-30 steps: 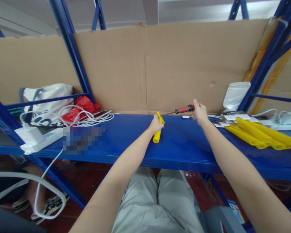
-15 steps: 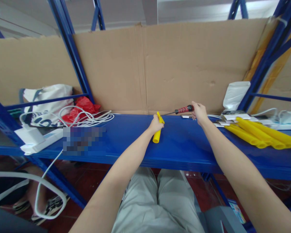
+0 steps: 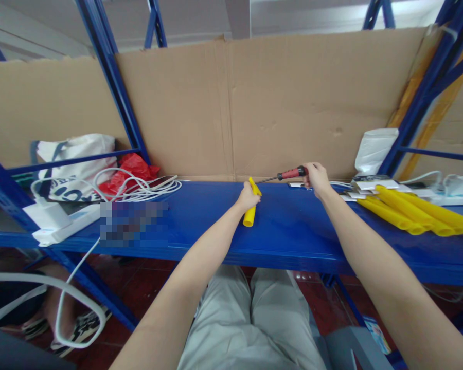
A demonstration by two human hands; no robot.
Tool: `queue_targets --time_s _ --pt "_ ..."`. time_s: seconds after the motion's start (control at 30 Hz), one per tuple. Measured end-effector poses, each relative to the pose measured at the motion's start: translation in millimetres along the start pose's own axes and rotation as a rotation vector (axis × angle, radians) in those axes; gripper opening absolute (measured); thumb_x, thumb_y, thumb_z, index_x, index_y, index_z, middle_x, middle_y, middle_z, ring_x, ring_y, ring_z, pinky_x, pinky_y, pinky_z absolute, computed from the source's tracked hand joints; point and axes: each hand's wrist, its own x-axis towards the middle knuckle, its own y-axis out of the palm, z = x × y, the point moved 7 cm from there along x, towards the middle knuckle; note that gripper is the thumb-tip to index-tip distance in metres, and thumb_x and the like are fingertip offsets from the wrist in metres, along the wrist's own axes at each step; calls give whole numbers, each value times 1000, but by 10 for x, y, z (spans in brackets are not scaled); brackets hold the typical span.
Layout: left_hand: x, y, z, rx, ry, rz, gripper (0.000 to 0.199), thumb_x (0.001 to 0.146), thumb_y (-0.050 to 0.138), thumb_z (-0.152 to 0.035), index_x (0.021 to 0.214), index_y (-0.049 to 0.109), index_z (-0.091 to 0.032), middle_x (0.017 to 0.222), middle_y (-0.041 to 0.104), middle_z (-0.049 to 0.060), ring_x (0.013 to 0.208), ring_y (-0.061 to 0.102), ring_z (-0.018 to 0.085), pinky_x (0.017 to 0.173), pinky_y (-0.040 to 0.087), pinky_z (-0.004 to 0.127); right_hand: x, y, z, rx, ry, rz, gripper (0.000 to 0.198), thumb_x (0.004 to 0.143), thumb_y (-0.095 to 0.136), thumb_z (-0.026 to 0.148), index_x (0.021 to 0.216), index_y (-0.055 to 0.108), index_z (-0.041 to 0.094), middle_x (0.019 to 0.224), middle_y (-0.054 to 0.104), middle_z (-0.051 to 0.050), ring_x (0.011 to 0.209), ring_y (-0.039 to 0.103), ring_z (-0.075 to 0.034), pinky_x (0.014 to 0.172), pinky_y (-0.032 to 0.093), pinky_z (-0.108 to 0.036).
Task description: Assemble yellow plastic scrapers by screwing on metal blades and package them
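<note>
My left hand (image 3: 247, 197) is closed around a short yellow tube (image 3: 249, 217), its open end facing me above the blue shelf surface. A screwdriver (image 3: 291, 173) with a red and black handle lies almost level, its thin shaft running left to the upper part of the yellow tube. At the butt of that handle, my right hand (image 3: 315, 178) has its fingers closed on it. Whether the screwdriver's tip is inside the tube or only against it, I cannot tell.
Several yellow tubes (image 3: 420, 213) lie at the right beside small white boxes (image 3: 374, 185). To the left are a white power strip (image 3: 67, 226), a coiled white cable (image 3: 139, 187), a red plastic bag (image 3: 133, 169) and a cloth bag (image 3: 77, 164). A cardboard sheet (image 3: 285, 103) stands behind.
My right hand's fingers have shifted slightly around the end of the screwdriver handle, and the handle looks turned. The left hand and the tube have stayed put.
</note>
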Motion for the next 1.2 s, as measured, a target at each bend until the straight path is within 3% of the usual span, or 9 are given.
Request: queue_targets --time_s 0.1,0.27,0.47,0.6,0.7,0.8,0.93,1.1,1.2 --pt "7 -3 7 4 -3 0 52 66 63 1 107 37 -16 106 61 13 78 64 17 57 47 23 -7 -2 14 13 19 -14 5 82 51 22 80 46 20 44 44 8 31 38 -9 29 25 -20" --pt "6 -13 8 13 0 -8 52 65 63 1 107 38 -16 105 61 13 76 65 18 58 47 25 -21 13 61 -71 -36 56 26 88 47 42 73 45 21 38 41 6 29 37 -9 29 25 -21" --pt "5 -5 5 22 9 -3 52 65 63 1 106 37 -16 107 61 13 76 64 17 57 47 24 -18 12 52 1 -23 55 13 82 55 28 76 45 21 38 41 8 30 35 -9 28 26 -20" --pt "2 -10 5 23 7 -4 52 65 63 0 106 37 -17 106 61 12 76 64 16 57 47 23 -19 11 60 -3 -28 56 21 83 56 38 76 45 21 44 46 6 33 43 -10 29 28 -20" --pt "-3 -14 5 11 0 -6 53 65 64 0 107 36 -18 106 61 11 76 64 15 57 47 22 -24 11 82 -51 -63 79 33 84 54 49 70 43 21 38 41 6 29 36 -9 29 24 -20" --pt "-13 -11 -2 10 -8 2 52 66 63 1 107 36 -17 107 61 12 76 64 15 57 46 23 -15 4 85 -33 -72 71 30 83 57 44 69 44 21 34 34 8 27 30 -8 28 22 -20" --pt "-23 -11 -20 12 -5 6 52 66 63 1 107 37 -17 108 60 12 79 64 17 59 47 24 13 2 75 8 -66 54 24 80 62 39 72 47 22 37 38 8 29 34 -9 28 24 -20" --pt "-22 -14 -25 11 -5 5 52 65 63 2 106 37 -17 106 61 11 80 64 17 61 48 24 21 -16 57 -24 -88 61 38 79 59 56 68 46 21 38 39 6 31 35 -8 29 24 -20" --pt "-22 -14 -29 16 -2 6 51 66 63 2 106 37 -17 106 60 12 80 64 17 61 48 24 5 -21 59 -39 -93 58 34 81 59 48 66 47 21 36 35 7 31 32 -8 29 23 -21"
